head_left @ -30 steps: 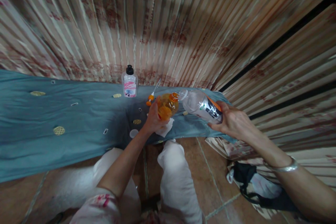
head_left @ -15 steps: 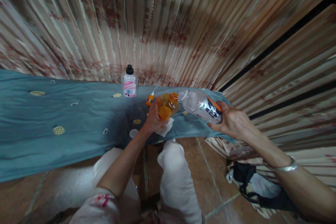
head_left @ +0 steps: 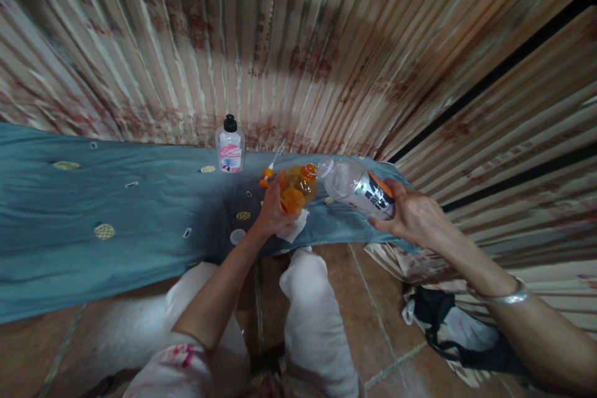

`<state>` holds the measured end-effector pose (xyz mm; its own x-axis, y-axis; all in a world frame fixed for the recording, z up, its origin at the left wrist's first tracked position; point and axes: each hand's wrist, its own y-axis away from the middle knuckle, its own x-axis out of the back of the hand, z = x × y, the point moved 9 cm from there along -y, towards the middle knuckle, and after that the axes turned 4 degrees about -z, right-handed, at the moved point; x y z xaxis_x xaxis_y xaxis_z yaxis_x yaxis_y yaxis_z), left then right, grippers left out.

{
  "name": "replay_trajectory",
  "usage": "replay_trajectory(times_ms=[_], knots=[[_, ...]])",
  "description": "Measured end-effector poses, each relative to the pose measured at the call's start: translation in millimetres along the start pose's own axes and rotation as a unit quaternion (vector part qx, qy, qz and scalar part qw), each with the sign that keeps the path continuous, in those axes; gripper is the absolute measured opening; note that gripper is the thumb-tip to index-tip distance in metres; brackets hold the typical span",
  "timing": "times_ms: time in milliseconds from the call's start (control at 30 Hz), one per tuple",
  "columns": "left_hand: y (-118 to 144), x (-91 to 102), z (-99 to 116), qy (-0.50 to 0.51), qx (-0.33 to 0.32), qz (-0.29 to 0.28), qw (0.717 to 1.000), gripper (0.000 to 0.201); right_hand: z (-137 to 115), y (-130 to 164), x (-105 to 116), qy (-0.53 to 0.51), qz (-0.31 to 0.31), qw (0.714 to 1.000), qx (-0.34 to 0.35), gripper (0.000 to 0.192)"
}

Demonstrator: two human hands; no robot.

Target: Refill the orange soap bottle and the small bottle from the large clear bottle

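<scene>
Both of our hands are raised over the near edge of the blue cloth [head_left: 116,211], each wrapped around a bottle. Far out to the left of our left hand, the cloth runs on, dotted with small round yellow patches [head_left: 104,231]. Beyond our left hand, toward the striped curtain [head_left: 298,43], a small clear bottle with a black cap [head_left: 230,144] stands upright on the cloth. Just to its right, and just beyond our left fingers, lies a thin dropper with an orange collar [head_left: 269,170]. Below our left wrist, a little white cap [head_left: 237,237] rests on the cloth.

Our left hand [head_left: 273,211] is curled around the small orange bottle [head_left: 296,188], holding it tilted with its open neck toward the right. Under that hand a crumpled white tissue [head_left: 295,227] lies on the cloth.

Between our two hands the necks of the bottles meet: the mouth of the large clear bottle [head_left: 357,186] sits right at the mouth of the orange one, though we cannot tell whether they touch. Our right hand [head_left: 413,214] grips the base of this clear bottle, fingers closed around it, holding it nearly on its side. A silver bangle [head_left: 501,296] circles our right wrist. Below our right forearm a black bag [head_left: 448,329] lies on the tiled floor [head_left: 368,298].
</scene>
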<state>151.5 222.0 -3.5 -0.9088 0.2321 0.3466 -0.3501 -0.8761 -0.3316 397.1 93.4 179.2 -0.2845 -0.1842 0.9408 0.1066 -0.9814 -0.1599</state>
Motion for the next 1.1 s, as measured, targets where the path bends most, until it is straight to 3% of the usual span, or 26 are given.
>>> replay_trajectory(times_ms=[467,1100], knots=[[-0.7,2.0,4.2,-0.006,0.011,-0.008,1.0,0.12,-3.6,-1.0,2.1,-0.008,-0.005,1.0,0.004,0.059],[-0.9,0.5,1.6,-0.002,0.005,-0.012,1.0,0.122,0.2,0.1,-1.3,-0.004,-0.007,1.0,-0.004,0.069]])
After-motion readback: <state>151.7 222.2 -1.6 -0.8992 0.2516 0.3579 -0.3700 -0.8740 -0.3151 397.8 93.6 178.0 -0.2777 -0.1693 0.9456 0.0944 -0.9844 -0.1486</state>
